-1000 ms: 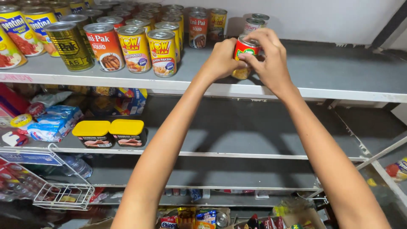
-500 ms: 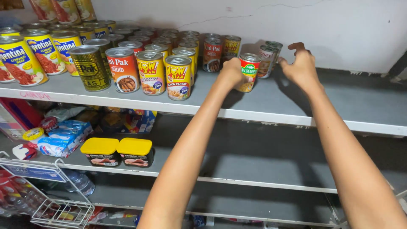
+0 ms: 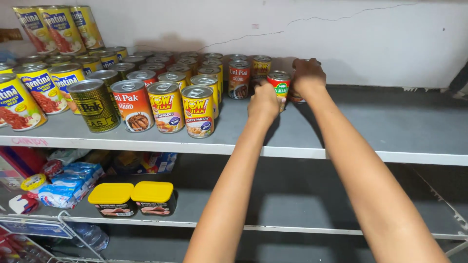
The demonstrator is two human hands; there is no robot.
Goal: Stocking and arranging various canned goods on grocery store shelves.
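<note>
On the grey top shelf [image 3: 380, 122], against the cracked white wall [image 3: 341, 34], rows of tins [image 3: 165, 92] stand packed together toward the left, while the right stretch lies bare. Both arms reach up to the far end of those rows. Left hand [image 3: 263, 103] has its fingers curled against the near side of a small red tin with a green label [image 3: 280, 86]; right hand [image 3: 307, 77] is cupped over another tin [image 3: 295, 96] just behind it, mostly hidden, and whether those fingers are truly clamped I cannot tell. I would judge the small tin rigid, fairly heavy for its size, its paper label smooth and a bit slippery; best taken round the middle of the wall, thumb opposite fingers, kept upright
</note>
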